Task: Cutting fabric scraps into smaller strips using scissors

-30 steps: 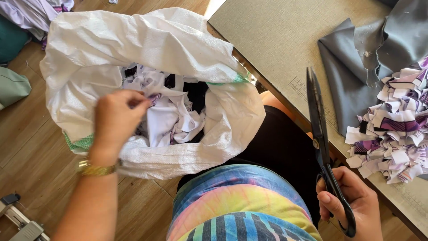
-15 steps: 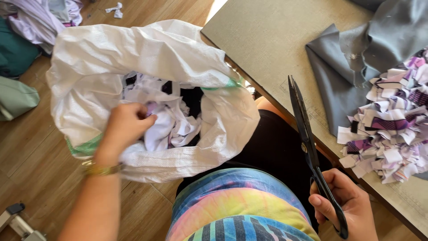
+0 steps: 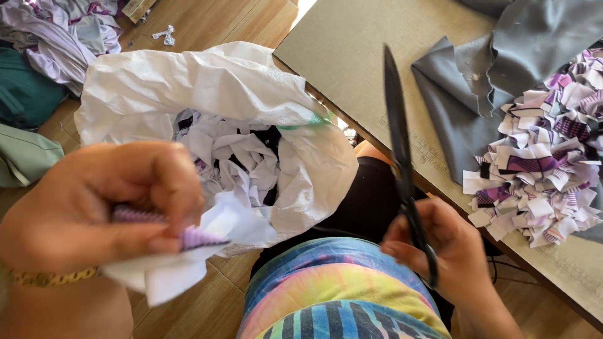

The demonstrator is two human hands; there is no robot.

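- White sack (image 3: 188, 88) sits open on the floor, full of scraps.
- Left hand (image 3: 94, 207) above its rim, grip clamped on a white-and-purple fabric scrap (image 3: 188, 251); best pulled taut.
- Right hand (image 3: 452, 251) beside the sack grips closed black scissors (image 3: 402, 163), points kept away.

One package in view: a big white plastic sack (image 3: 207, 88), crumpled, mouth open toward the camera, occupying the upper-left to centre of the frame. It sat on the wooden floor (image 3: 207, 19) just left of the table edge (image 3: 326, 100), against the person's lap. A thin green trim showed at its rim on the right side. Inside were fabric scraps (image 3: 239, 150), mostly white with some purple and black. No labels, signs or screens were visible anywhere in the frame.
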